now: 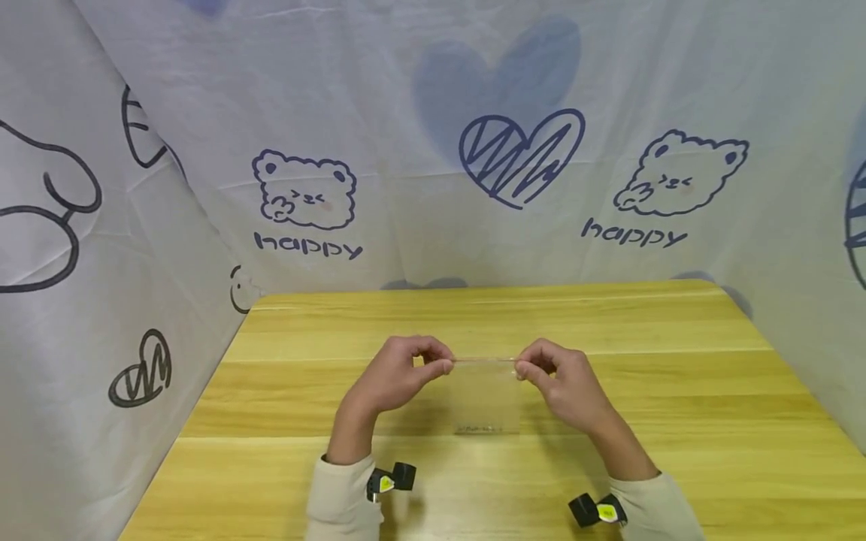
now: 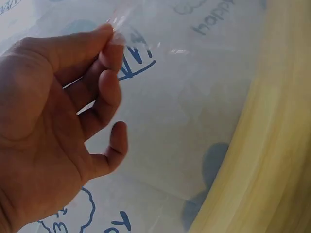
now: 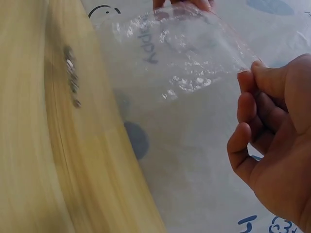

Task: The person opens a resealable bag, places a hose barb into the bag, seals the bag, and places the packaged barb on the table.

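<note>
A clear plastic zip bag (image 1: 483, 398) with a thin reddish top edge hangs upright over the table, stretched between both hands. My left hand (image 1: 399, 376) pinches its top left corner between thumb and index finger. At the opposite top corner, my right hand (image 1: 571, 387) pinches the bag in the same way. Several small, dark, shiny pieces (image 3: 73, 80) lie in a row along the bag's bottom; their kind is too blurred to make out. In the left wrist view, the other fingers of the left hand (image 2: 63, 107) curl loosely below the film.
The wooden table (image 1: 284, 406) has a light yellow grain. White cloth (image 1: 406, 218) printed with hearts, bears and the word "happy" hangs behind it and at both sides. A small black device (image 1: 392, 479) sits at the left wrist, another (image 1: 598, 511) at the right.
</note>
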Demonstrator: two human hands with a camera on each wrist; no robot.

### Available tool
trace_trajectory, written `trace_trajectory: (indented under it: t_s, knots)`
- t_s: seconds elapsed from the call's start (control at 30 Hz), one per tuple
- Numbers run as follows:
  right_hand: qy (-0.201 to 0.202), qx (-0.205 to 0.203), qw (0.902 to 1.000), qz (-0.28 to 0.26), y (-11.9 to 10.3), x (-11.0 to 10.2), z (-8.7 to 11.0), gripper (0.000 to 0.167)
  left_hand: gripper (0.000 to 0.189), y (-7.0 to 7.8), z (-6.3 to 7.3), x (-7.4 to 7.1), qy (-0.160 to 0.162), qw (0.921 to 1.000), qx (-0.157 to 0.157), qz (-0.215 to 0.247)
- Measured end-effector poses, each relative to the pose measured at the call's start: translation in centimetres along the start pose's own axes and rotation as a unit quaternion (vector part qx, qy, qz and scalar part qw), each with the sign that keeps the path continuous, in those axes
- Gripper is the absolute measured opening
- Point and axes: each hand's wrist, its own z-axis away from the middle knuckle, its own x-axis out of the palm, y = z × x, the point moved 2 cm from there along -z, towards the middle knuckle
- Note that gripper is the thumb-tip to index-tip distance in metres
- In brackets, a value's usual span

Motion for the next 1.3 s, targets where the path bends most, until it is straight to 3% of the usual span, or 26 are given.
trace_trajectory:
  t_s: [0.13,0.37,0.67,0.77,0.93,1.3]
  knots:
    - [-0.016,0.024,0.9996,0.009,0.6,0.0,-0.1,0.011,0.012,-0.7,-0.4,0.6,-0.022,0.9995,-0.025,-0.001]
    - [-0.020,0.107,0.9929,0.048,2.7,0.2,-1.2,0.013,0.014,-2.0,-1.8,2.3,0.036,0.9971,-0.042,-0.052]
    - [-0.020,0.151,0.9853,0.078,6.4,1.1,-2.9,0.013,0.020,-4.5,-4.0,4.6,0.052,0.9928,-0.073,-0.080]
    - [-0.034,0.169,0.9812,0.087,7.7,1.7,-3.1,0.013,0.022,-5.4,-4.5,5.1,0.051,0.9911,-0.096,-0.077]
    - [-0.060,0.184,0.9742,0.116,9.2,2.8,-3.3,0.013,0.020,-6.8,-4.8,5.9,0.049,0.9866,-0.137,-0.075]
    - [-0.084,0.183,0.9685,0.146,10.4,3.6,-3.3,0.017,0.028,-8.5,-4.0,7.2,0.046,0.9784,-0.180,-0.091]
